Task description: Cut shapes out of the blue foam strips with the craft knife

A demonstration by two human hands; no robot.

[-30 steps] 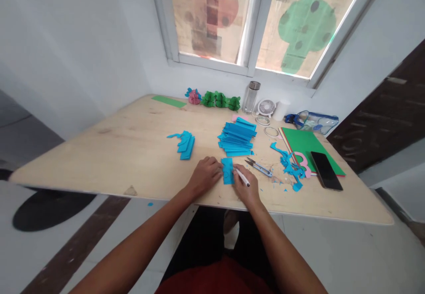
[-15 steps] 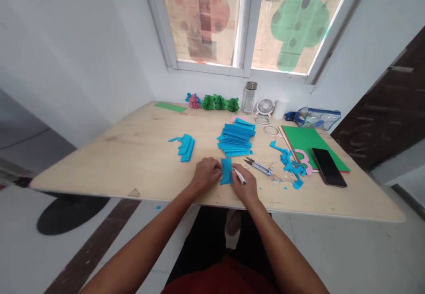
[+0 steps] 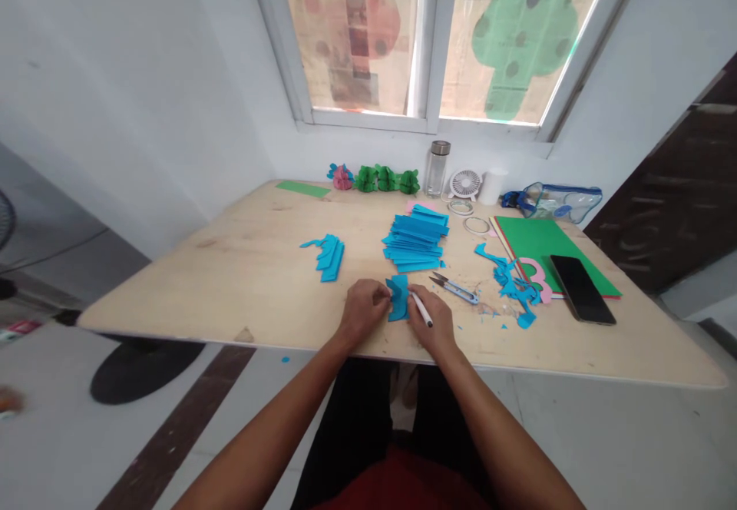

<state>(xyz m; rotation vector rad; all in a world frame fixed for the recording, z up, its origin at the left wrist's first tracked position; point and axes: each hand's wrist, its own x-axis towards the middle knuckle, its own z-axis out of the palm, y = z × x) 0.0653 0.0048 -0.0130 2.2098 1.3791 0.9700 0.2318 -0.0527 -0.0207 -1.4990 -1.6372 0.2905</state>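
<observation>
Near the front edge of the table, a small blue paper piece (image 3: 399,306) lies between my hands. My left hand (image 3: 364,309) pinches at its left side, where a curved blue paper shape stands slightly raised; the fingertips are partly hidden. A white pen (image 3: 422,309) is held in my right hand (image 3: 434,316), whose fingers also rest at the paper's right edge. Thread snips (image 3: 454,289) with a pale blue handle lie just right of that hand. Beyond the hands is a pile of folded blue paper strips (image 3: 415,241). A smaller stack of blue pieces (image 3: 330,258) sits to the left.
Blue paper scraps (image 3: 510,279) lie at right beside a pink cut-out (image 3: 535,278), a black phone (image 3: 581,289) and green paper sheets (image 3: 546,245). Along the back stand green paper decorations (image 3: 387,179), a glass bottle (image 3: 437,170), a small fan (image 3: 465,183) and a clear pouch (image 3: 561,203).
The curved blue shape now stands up at the paper's left side, and my left hand has turned slightly. The pen stays in my right hand. The whole view has shifted a little.
</observation>
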